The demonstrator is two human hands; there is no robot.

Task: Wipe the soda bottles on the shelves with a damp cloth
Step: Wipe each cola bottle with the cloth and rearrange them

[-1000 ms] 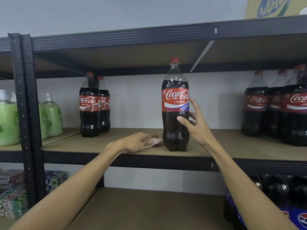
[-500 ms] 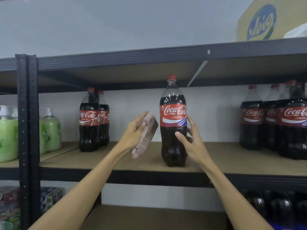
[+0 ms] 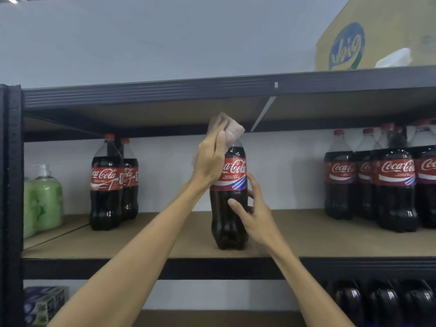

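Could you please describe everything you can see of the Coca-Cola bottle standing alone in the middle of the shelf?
The middle bottle is tall, clear plastic, filled with dark cola, with a red Coca-Cola label striped white and blue. It stands upright on the brown shelf board, apart from the others. The right hand grips its middle; the left hand holds a pinkish cloth over its top, hiding the cap.

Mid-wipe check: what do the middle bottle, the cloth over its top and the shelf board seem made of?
Middle bottle: clear glossy plastic, probably; bright highlights and a lobed moulded base. Cloth: soft matte pinkish fabric; it drapes and folds in the left hand. Shelf board: matte brown without sheen, likely particleboard or similar.
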